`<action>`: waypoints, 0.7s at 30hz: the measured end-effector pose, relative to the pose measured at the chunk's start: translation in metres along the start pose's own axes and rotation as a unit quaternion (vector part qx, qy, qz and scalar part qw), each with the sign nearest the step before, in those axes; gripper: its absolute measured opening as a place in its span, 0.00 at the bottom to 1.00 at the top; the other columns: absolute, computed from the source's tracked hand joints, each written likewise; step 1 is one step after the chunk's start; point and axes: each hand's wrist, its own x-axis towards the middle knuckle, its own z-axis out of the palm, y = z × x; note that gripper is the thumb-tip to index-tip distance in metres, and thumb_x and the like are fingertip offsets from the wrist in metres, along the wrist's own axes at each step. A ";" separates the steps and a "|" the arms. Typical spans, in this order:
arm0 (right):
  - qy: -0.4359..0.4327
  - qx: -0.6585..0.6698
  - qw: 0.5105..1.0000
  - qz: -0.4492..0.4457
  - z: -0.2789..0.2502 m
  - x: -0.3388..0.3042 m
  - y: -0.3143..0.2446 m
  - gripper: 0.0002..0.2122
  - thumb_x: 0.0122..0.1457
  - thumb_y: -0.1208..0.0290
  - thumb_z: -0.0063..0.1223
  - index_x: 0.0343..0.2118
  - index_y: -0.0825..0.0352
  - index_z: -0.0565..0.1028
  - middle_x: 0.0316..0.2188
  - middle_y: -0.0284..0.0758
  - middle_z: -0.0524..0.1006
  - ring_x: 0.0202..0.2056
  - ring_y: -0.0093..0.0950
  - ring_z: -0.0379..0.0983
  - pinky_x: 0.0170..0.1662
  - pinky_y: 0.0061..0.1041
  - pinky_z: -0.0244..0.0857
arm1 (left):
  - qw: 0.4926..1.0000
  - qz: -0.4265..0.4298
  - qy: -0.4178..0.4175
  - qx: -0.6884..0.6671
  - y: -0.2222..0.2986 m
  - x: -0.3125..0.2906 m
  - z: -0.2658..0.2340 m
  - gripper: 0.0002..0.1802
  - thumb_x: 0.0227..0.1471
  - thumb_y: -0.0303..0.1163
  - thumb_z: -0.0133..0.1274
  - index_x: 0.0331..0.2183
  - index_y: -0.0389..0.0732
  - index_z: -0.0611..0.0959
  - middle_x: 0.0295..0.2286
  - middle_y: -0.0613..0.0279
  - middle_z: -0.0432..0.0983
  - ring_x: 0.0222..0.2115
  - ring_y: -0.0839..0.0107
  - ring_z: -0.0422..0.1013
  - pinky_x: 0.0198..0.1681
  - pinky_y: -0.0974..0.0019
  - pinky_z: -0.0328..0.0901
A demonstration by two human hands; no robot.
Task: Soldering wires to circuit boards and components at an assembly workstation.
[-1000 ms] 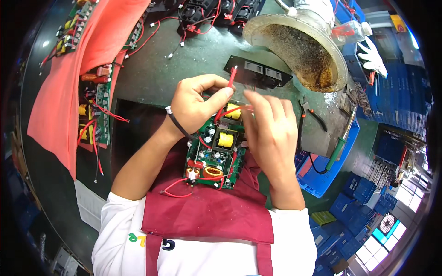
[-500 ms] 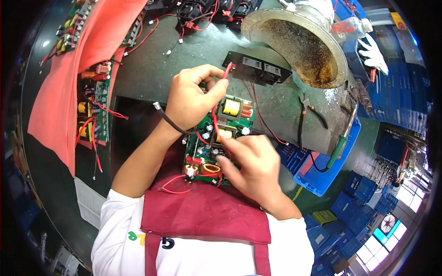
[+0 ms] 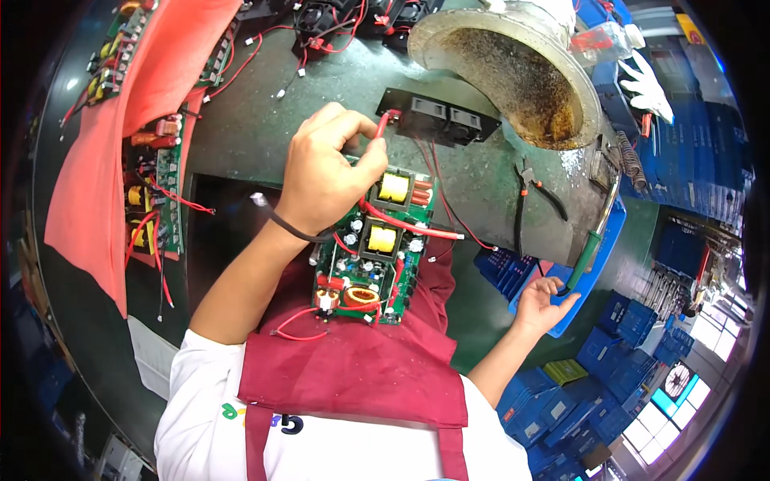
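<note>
A green circuit board point(image 3: 373, 248) with yellow transformers and a copper coil rests on my maroon apron, its far end against the green bench edge. My left hand point(image 3: 325, 172) sits over the board's far end and pinches a red wire point(image 3: 382, 127) near its tip. Another red wire lies across the board. My right hand point(image 3: 544, 301) is out to the right, fingers spread, at the green handle of a soldering iron point(image 3: 592, 244) by a blue tray point(image 3: 597, 256). It touches the handle without closing on it.
A black twin-fan module point(image 3: 437, 120) lies on the green bench beyond the board. A large crusted metal bowl point(image 3: 513, 76) stands at back right. More circuit boards point(image 3: 156, 200) under a red cloth point(image 3: 104, 136) line the left. Black pliers point(image 3: 533, 188) lie right of the board.
My right hand has left the board and swung out right to the soldering iron handle. My left hand stays on the red wire, shifted slightly.
</note>
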 end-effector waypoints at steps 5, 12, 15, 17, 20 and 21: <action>-0.024 0.006 0.999 -0.040 -0.007 0.039 -0.003 0.25 0.61 0.42 0.64 0.33 0.65 0.72 0.27 0.27 0.74 0.25 0.22 0.68 0.28 0.21 0.64 | 1.000 -0.018 0.001 -0.016 -0.004 0.001 0.000 0.08 0.47 0.33 0.63 0.28 0.40 0.82 0.25 0.59 0.70 0.26 0.61 0.69 0.37 0.58 0.63; -0.049 -0.022 0.996 -0.078 -0.008 0.064 -0.020 0.21 0.63 0.49 0.61 0.27 0.62 0.68 0.20 0.26 0.68 0.21 0.22 0.64 0.26 0.23 0.59 | 1.000 0.017 -0.017 0.002 -0.007 0.002 0.000 0.08 0.48 0.31 0.61 0.28 0.37 0.80 0.26 0.59 0.71 0.28 0.63 0.69 0.36 0.60 0.63; -0.105 0.043 0.989 -0.091 -0.012 0.061 -0.030 0.17 0.61 0.57 0.58 0.25 0.61 0.65 0.19 0.26 0.65 0.20 0.23 0.62 0.26 0.25 0.58 | 1.000 0.010 -0.021 0.006 -0.006 0.001 -0.001 0.08 0.47 0.33 0.61 0.27 0.41 0.80 0.27 0.60 0.73 0.31 0.58 0.70 0.40 0.56 0.62; -0.123 0.063 0.977 -0.163 -0.010 0.049 -0.031 0.13 0.56 0.62 0.56 0.25 0.62 0.64 0.20 0.26 0.65 0.21 0.23 0.63 0.27 0.26 0.58 | 1.000 0.011 -0.024 0.013 -0.006 0.002 -0.001 0.08 0.47 0.33 0.61 0.27 0.41 0.80 0.27 0.60 0.73 0.32 0.58 0.71 0.40 0.56 0.62; -0.220 -0.018 0.957 -0.186 0.004 0.021 -0.025 0.12 0.57 0.62 0.58 0.36 0.67 0.76 0.29 0.30 0.75 0.32 0.24 0.73 0.35 0.27 0.63 | 0.999 0.039 -0.024 0.028 -0.005 0.002 0.000 0.07 0.49 0.30 0.59 0.28 0.37 0.79 0.26 0.59 0.71 0.30 0.62 0.69 0.38 0.60 0.62; -0.208 -0.021 0.959 -0.190 0.012 0.010 -0.024 0.12 0.57 0.62 0.58 0.36 0.67 0.76 0.29 0.30 0.75 0.32 0.24 0.73 0.35 0.27 0.63 | 0.999 0.034 -0.026 0.033 -0.005 0.002 0.000 0.07 0.48 0.32 0.60 0.27 0.39 0.79 0.27 0.60 0.72 0.31 0.60 0.70 0.40 0.59 0.62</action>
